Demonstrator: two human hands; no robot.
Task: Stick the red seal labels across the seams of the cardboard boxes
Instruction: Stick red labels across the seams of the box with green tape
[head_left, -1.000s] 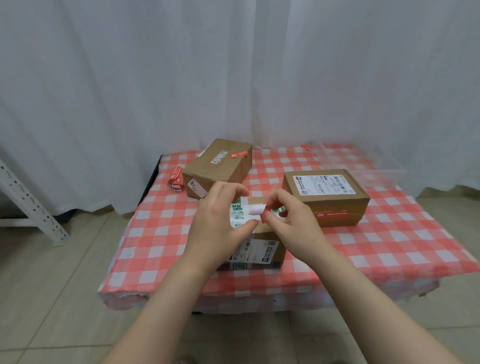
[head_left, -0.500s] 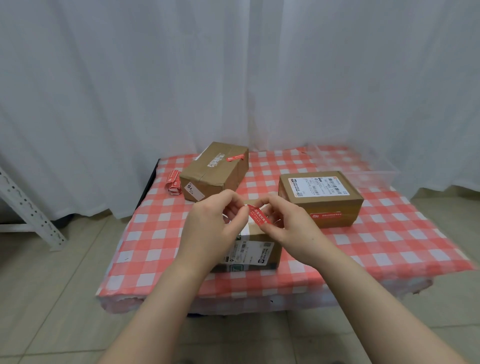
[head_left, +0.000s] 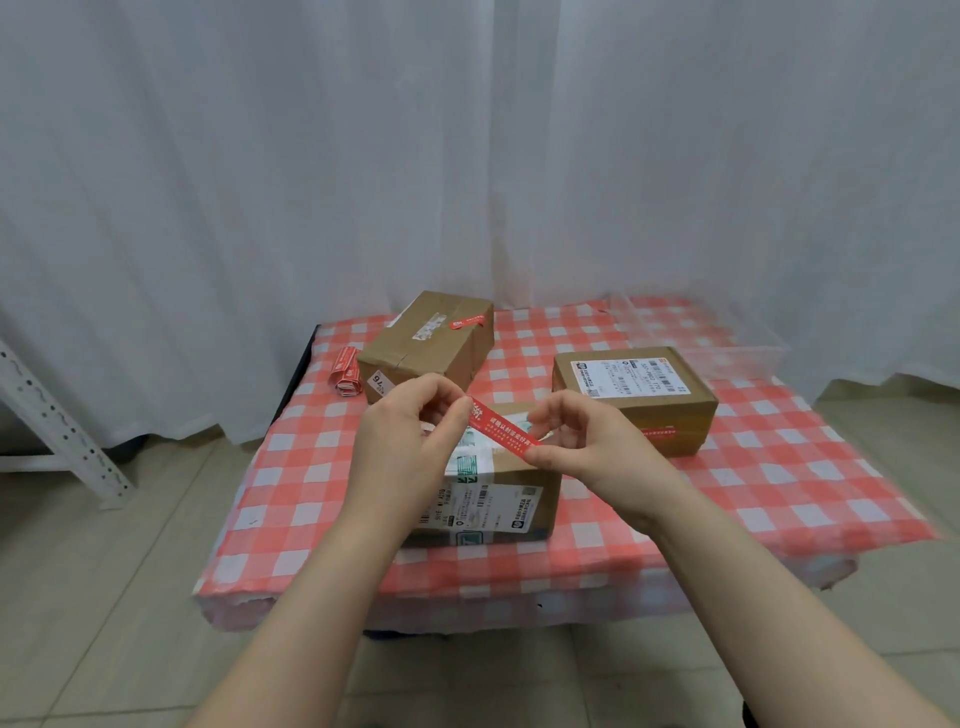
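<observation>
Red seal label (head_left: 505, 429): pinched at each end by left hand (head_left: 410, 447) and right hand (head_left: 587, 447), stretched taut above nearest cardboard box (head_left: 498, 499), likely for seam alignment.

Bright, even, diffuse light; white curtain (head_left: 467, 156) lit uniformly, no hot spots; no glare on the tablecloth (head_left: 779, 467); shadows soft and faint at the base of the nearest box (head_left: 548, 483). Centre fairly sharp; white print on the red seal label (head_left: 506, 430) shows as characters; tablecloth's right edge smeared. Wide-angle stretch toward the frame edges; metal rack (head_left: 57, 415) leans; floor tile (head_left: 104, 597) lines splay outward.
</observation>
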